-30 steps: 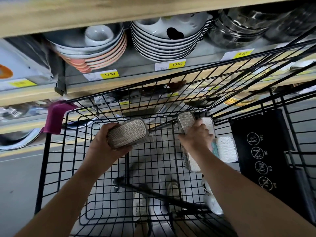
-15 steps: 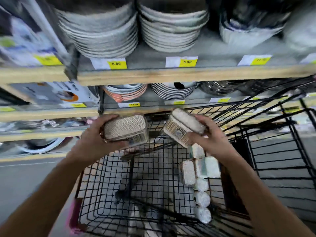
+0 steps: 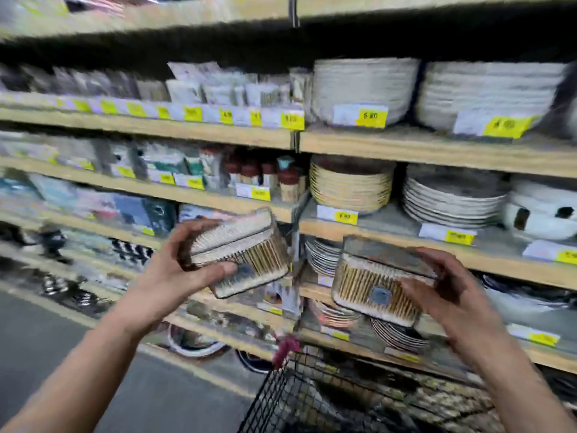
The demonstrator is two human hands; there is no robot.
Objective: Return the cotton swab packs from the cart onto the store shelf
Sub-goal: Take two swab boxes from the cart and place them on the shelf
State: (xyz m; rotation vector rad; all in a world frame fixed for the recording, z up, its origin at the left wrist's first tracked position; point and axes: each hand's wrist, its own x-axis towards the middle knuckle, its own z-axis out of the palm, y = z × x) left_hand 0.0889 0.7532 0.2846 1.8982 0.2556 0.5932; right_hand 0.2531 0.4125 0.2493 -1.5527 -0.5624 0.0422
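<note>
both hands are raised in front of the long wooden store shelf [image 3: 437, 151], above the black wire cart [image 3: 312, 398]. left hand [image 3: 175, 273] grips one clear plastic pack of wooden-stick cotton swabs [image 3: 240, 248], tilted; right hand [image 3: 449, 295] clamps a second such pack [image 3: 377, 285] by its right end. with the view blurred, either pack could slip from so partial a hold, or knock the stacked white plates [image 3: 452, 201] to the right.
</note>
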